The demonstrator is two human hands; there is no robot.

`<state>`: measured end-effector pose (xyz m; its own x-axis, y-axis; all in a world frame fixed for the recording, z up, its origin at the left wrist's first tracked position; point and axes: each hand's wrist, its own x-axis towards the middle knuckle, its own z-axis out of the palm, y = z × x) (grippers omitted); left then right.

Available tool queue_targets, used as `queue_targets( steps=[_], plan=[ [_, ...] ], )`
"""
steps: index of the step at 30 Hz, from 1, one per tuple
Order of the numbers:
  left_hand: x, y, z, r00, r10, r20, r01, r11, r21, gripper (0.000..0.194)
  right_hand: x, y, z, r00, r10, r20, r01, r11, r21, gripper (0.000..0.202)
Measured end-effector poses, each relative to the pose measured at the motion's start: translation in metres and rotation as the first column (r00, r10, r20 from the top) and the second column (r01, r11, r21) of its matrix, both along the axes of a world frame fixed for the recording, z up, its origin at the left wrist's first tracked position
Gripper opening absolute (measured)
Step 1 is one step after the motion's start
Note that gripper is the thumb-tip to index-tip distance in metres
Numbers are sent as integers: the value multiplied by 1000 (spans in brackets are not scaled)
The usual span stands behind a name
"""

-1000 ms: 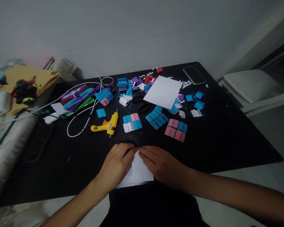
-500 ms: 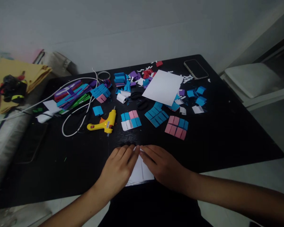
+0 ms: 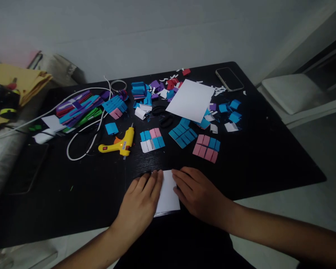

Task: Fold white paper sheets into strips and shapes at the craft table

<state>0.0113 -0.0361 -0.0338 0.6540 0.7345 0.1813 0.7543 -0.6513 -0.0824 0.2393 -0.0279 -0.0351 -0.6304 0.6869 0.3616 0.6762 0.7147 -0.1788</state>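
Observation:
A folded white paper (image 3: pixel 168 192) lies at the near edge of the black table (image 3: pixel 268 157). My left hand (image 3: pixel 140 203) lies flat on the paper's left side, fingers together. My right hand (image 3: pixel 197 194) presses on its right side, fingers spread a little. A strip of the paper shows between the two hands. Neither hand grips it; both press it down against the table.
Behind the hands lie a yellow glue gun (image 3: pixel 117 144) with a white cord (image 3: pixel 81 130), glued pink, blue and white paper squares (image 3: pixel 206 148), black scissors (image 3: pixel 164 116), a white sheet (image 3: pixel 190 101), coloured strips (image 3: pixel 78 112) and a phone (image 3: pixel 229 79). A white cushion (image 3: pixel 292 91) sits at right.
The paper has been folded narrower and flattened. My hands, which met at its top edge, now lie apart on either side. The view has shifted slightly.

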Motion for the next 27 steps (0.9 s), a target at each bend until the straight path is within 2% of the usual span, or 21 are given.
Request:
queue_targets(
  steps=[4,9,15,21,27],
  plan=[
    [0,0,-2,1000,9,2,-9,1000,-20,58,4,2,8,1000,3,-21,-3,999,-36,30],
    [0,-1,-3,1000,8,17,-8,999,-31,62,-9,22,12,994,-24,-107,8,989,-150,26],
    [2,-2,-7,993,38,109,-35,999,-34,50,-27,45,10,992,-124,-26,106,926,-363,15],
    [2,-3,-10,989,59,138,-54,998,-38,49,-33,49,11,990,-134,45,141,907,-396,13],
    [1,-4,-9,989,66,131,-57,996,-73,55,-25,46,13,975,-221,30,214,888,-406,15]
  ],
)
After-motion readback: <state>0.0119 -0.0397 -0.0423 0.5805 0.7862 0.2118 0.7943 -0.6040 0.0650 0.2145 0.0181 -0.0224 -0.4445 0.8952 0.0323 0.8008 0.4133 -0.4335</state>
